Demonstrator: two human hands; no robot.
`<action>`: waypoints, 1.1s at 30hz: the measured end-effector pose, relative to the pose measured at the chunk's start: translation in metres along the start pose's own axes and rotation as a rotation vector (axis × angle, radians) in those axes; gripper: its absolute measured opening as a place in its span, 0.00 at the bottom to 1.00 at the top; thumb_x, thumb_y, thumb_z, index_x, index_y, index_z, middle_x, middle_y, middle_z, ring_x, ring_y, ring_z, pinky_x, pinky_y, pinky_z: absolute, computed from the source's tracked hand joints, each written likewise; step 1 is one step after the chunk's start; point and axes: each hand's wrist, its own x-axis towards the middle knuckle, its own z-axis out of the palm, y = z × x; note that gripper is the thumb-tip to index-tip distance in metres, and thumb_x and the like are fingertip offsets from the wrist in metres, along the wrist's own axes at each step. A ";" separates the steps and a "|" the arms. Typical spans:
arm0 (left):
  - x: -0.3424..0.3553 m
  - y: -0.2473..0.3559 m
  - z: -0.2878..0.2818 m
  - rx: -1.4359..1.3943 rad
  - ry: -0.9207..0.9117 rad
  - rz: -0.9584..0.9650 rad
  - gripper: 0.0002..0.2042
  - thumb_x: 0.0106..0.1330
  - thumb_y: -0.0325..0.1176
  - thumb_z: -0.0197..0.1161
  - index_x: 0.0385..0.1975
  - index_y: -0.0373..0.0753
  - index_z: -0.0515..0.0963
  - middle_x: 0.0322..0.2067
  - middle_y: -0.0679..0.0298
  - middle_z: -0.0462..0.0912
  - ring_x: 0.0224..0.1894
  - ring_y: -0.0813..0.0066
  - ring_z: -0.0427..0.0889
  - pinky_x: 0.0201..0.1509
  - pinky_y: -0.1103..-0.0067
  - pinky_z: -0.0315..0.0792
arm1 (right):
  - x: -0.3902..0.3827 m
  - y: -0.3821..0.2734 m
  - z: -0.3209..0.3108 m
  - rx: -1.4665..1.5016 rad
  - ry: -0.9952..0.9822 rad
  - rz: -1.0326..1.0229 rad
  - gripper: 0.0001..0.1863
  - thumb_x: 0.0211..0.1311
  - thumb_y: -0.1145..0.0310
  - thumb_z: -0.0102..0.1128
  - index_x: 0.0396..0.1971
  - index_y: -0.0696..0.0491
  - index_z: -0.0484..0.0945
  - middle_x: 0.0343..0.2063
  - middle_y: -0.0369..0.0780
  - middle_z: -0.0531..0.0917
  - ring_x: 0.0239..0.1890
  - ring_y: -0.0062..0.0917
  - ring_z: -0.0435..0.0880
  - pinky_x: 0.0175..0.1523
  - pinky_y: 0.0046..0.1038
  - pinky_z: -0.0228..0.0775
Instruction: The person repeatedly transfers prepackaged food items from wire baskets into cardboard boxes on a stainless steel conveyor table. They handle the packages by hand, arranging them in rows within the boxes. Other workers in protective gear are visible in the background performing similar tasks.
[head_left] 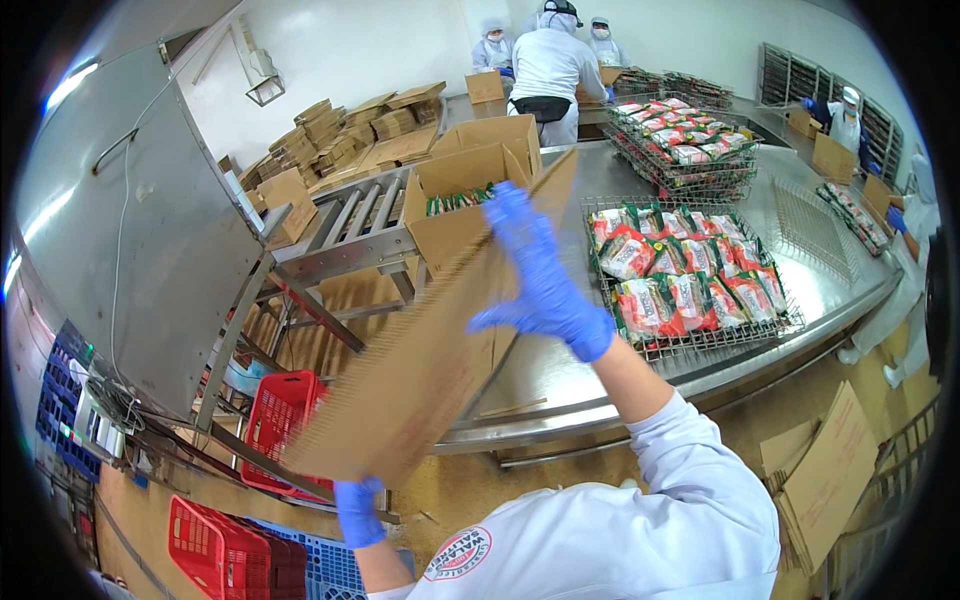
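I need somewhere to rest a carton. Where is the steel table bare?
Bare steel shows between the held cardboard and the nearest packet basket, and right of that basket, between the flat wire rack and the table's front edge. It is crowded beyond, around the stacked packet baskets and open cartons.

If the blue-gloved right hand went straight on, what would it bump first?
The right hand would probably meet the open brown cardboard box holding green packets, though depth is unclear.
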 end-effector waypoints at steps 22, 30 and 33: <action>0.112 0.181 0.165 1.065 -0.090 1.158 0.11 0.53 0.36 0.48 0.20 0.37 0.75 0.15 0.60 0.72 0.21 0.70 0.69 0.25 0.75 0.62 | 0.004 0.073 -0.076 0.049 -0.050 -0.135 0.23 0.33 0.46 0.65 0.27 0.46 0.74 0.22 0.35 0.71 0.33 0.31 0.71 0.57 0.36 0.57; 0.167 0.120 0.303 1.520 -0.719 0.578 0.18 0.53 0.36 0.52 0.46 0.41 0.66 0.44 0.58 0.68 0.50 0.59 0.63 0.51 0.70 0.55 | 0.010 0.084 -0.040 0.243 -0.076 -0.187 0.27 0.43 0.40 0.56 0.31 0.50 0.72 0.28 0.38 0.69 0.38 0.34 0.68 0.61 0.41 0.44; 0.230 0.112 0.326 1.289 -0.410 1.038 0.29 0.51 0.32 0.55 0.55 0.42 0.57 0.55 0.57 0.59 0.59 0.61 0.53 0.61 0.68 0.48 | 0.015 0.085 -0.033 0.302 0.053 -0.235 0.26 0.48 0.40 0.52 0.31 0.51 0.72 0.27 0.39 0.68 0.39 0.35 0.67 0.62 0.40 0.43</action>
